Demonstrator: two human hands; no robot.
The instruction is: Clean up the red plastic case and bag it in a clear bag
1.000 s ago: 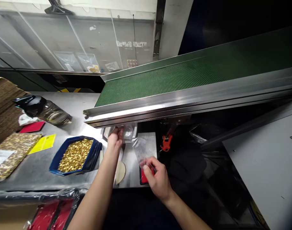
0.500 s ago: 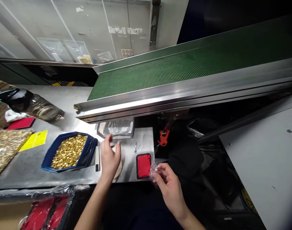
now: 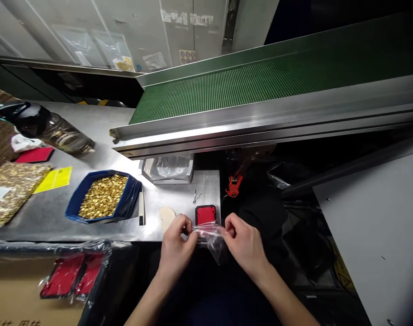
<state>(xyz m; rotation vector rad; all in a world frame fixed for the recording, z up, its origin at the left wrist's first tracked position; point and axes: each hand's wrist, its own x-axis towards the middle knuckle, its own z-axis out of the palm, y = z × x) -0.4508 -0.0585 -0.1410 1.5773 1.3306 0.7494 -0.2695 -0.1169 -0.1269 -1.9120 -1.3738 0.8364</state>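
A: Where is the bag?

B: Between the two hands, at the front edge of the bench; it is clear and crumpled, and a loose part hangs down

A: And the hands?

B: The left hand pinches one side between thumb and fingers, and the right hand pinches the other side, so both grips are narrow

A: What is just beyond the bag?

B: The red case, black-rimmed and flat on the bench. The bag overlaps its near edge in view; whether they touch, I can't tell

A: Around the case?

B: Thin metal bits just behind it, and a pale disc to its left, partly hidden by the left hand

A: Farther out?

B: A tray holding clear plastic, near the low end of the conveyor. Left of the disc is a blue tub of gold pieces

A: And at the edges?

B: A yellow slip and a bottle on the left, two wrapped red cases beside brown cardboard below, and an orange tool right of the bench
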